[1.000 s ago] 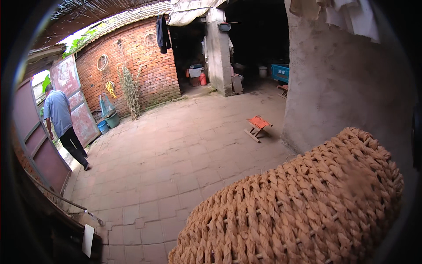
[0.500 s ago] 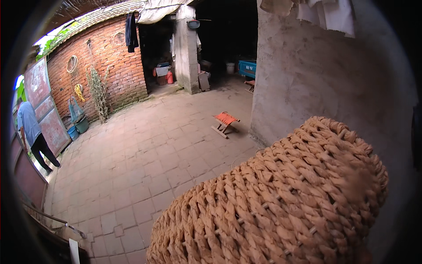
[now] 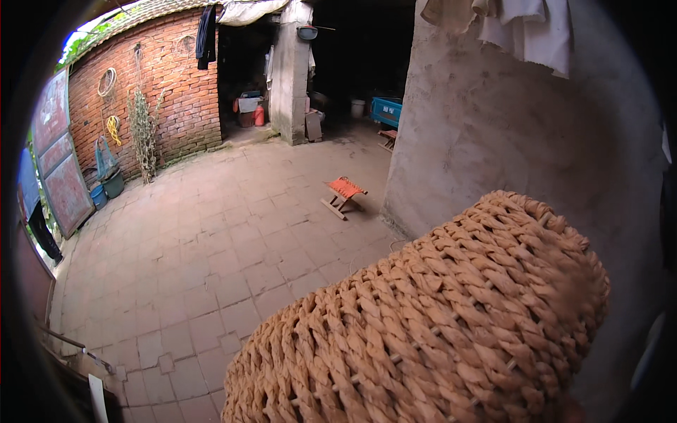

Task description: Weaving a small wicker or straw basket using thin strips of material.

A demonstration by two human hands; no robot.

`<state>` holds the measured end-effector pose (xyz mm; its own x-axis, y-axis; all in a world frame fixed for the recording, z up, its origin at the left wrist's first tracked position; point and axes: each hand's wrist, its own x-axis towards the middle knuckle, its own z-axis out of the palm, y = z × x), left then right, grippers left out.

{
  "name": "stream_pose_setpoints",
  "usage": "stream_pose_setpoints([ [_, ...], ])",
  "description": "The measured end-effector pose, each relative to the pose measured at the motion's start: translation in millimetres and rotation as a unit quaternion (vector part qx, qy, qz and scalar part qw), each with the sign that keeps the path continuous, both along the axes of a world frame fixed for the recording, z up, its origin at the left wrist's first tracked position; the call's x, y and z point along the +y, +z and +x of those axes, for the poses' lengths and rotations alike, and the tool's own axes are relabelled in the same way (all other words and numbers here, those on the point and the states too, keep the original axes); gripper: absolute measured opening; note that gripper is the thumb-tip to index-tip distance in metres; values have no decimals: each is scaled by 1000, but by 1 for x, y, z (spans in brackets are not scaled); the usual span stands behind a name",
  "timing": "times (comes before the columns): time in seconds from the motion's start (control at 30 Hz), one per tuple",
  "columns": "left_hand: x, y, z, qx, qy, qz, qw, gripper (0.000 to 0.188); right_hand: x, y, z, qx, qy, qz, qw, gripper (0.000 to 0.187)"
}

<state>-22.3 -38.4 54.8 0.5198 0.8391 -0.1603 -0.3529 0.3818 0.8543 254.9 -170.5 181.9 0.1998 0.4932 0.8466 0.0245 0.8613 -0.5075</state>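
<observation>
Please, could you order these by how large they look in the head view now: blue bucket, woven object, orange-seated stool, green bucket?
1. woven object, by far, helped by nearness
2. orange-seated stool
3. green bucket and blue bucket: too alike to rank

One woven piece (image 3: 416,324), one person (image 3: 28,186), one pillar (image 3: 290,77), perhaps three buckets (image 3: 99,197) and two stools (image 3: 345,187).

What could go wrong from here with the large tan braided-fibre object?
The braided object hides part of the brownish paved floor, so a foot might catch something unseen. The low wooden stool with orange woven seat stands on that floor and could trip someone. Turning right might scrape the object against the rough grey wall.
</observation>
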Motion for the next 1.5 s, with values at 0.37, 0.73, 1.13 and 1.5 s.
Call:
stream_pose_setpoints([
  [0.37,-12,-11,41,-112,-120,-22,986,59,50,-4,39,88,-191,-312,927,78],
  [0.73,10,-103,47,124,-259,-313,905,57,190,-189,112,135,83,-510,846,68],
  [1.13,42,-29,44,319,33,447,835,10,211,-213,75,145,127,-529,826,48],
  [1.5,54,-67,84,270,-13,414,869,31,220,-213,69,128,151,-552,810,36],
])
